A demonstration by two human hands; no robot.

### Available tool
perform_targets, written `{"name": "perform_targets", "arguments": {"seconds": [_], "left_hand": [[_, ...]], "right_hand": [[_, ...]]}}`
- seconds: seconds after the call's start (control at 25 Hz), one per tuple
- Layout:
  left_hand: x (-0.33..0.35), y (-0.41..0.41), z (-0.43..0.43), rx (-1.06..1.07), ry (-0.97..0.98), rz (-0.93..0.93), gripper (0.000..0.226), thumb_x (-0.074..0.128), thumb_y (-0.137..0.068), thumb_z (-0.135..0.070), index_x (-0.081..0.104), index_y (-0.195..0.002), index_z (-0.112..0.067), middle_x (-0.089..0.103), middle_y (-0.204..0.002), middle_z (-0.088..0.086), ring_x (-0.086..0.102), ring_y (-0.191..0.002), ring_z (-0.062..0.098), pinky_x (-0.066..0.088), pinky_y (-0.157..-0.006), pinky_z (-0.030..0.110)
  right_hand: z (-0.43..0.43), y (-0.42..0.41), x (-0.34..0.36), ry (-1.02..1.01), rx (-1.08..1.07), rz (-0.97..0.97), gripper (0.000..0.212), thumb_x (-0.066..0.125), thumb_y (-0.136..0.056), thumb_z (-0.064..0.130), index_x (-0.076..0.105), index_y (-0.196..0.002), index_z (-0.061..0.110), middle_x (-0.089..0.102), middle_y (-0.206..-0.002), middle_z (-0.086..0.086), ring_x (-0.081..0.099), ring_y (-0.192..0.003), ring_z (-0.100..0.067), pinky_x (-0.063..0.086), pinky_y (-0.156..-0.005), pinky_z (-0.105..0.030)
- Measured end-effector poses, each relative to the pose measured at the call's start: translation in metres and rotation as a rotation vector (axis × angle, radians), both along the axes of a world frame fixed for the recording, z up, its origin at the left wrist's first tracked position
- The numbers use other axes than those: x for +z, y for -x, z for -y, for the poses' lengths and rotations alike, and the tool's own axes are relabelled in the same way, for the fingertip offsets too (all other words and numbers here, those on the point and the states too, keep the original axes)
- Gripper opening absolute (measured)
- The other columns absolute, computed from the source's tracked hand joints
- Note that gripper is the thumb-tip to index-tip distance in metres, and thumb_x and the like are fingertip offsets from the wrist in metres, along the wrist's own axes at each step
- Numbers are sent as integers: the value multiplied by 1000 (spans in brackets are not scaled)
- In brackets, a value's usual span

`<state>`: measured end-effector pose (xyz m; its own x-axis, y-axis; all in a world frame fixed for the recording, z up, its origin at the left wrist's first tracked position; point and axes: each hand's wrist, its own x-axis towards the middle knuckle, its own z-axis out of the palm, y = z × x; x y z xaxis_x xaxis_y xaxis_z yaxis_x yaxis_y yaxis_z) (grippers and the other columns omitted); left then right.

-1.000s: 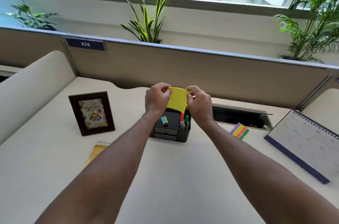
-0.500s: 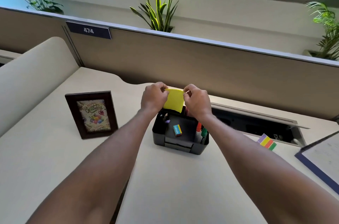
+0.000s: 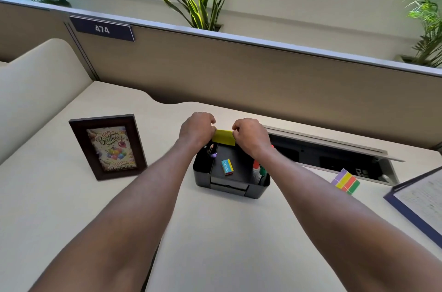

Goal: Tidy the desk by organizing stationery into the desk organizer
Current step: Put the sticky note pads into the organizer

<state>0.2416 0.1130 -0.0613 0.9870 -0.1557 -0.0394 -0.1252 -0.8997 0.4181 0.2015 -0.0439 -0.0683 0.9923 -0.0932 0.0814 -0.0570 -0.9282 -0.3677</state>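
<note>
- Head view: the left hand (image 3: 197,130) and the right hand (image 3: 251,138) meet above the rear of a black desk organizer (image 3: 229,187). Each pinches one side edge of a yellow sticky-note pad (image 3: 223,137) between curled fingers and thumb.
- The pad spans the gap between the two hands, with its lower edge just over the organizer's back section. I cannot tell whether it touches the organizer.
- The organizer stands on the counter (image 3: 215,239), towards the back edge and roughly midway along it.
- A small blue-and-yellow eraser box (image 3: 227,167) lies on the organizer's flat top.
- Markers (image 3: 259,172) stand in its right compartment and a pencil (image 3: 211,149) in its left one.
- A dark-framed birthday picture (image 3: 107,147) stands left of the organizer, apart from it, with bare counter between them.
- An open cable hatch (image 3: 334,160) is sunk along the back edge to the right. A block of coloured sticky flags (image 3: 345,181) lies at the hatch's front lip.
- A desk calendar (image 3: 421,198) sits at the right edge, near the flags.
- Between the organizer and the near edge lies a wide bare stretch, crossed only by the two forearms.
- A partition (image 3: 239,71) closes the far side, bearing a plate marked 474 (image 3: 102,29).
</note>
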Motion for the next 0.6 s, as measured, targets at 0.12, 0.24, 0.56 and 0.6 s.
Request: {"name": "perform_targets", "arguments": {"seconds": [0.12,0.24,0.56,0.6], "left_hand": [[6,3,8,-83,-7,87,38,59,-88,-25,60,-125,-17,61,-123,8,56,-113,27,47,-90,37],[23,18,30,-168,75,248,43,57,-89,-22,55,-130,-9,60,-125,12,54,-116,30,45,-94,38],[40,112,131,-430,215,339,48,47,-88,-9,48,-134,3,55,-132,20,48,-126,31,36,-108,34],[36,122,141,-457,210,338,47,47,-87,-9,49,-132,3,57,-130,19,50,-124,31,36,-107,34]], "right_hand": [[2,1,3,-9,-23,42,30,56,-87,21,65,-115,14,64,-113,-9,56,-108,-31,47,-83,-38],[14,13,13,-41,-89,144,33,56,-89,24,62,-117,9,60,-114,-13,53,-110,-32,46,-86,-39],[95,96,18,-60,-283,159,30,55,-88,23,62,-109,2,61,-109,-17,54,-105,-35,47,-81,-40],[104,110,15,-54,-298,148,31,55,-88,24,62,-109,2,61,-109,-17,54,-106,-34,47,-82,-40]]}}
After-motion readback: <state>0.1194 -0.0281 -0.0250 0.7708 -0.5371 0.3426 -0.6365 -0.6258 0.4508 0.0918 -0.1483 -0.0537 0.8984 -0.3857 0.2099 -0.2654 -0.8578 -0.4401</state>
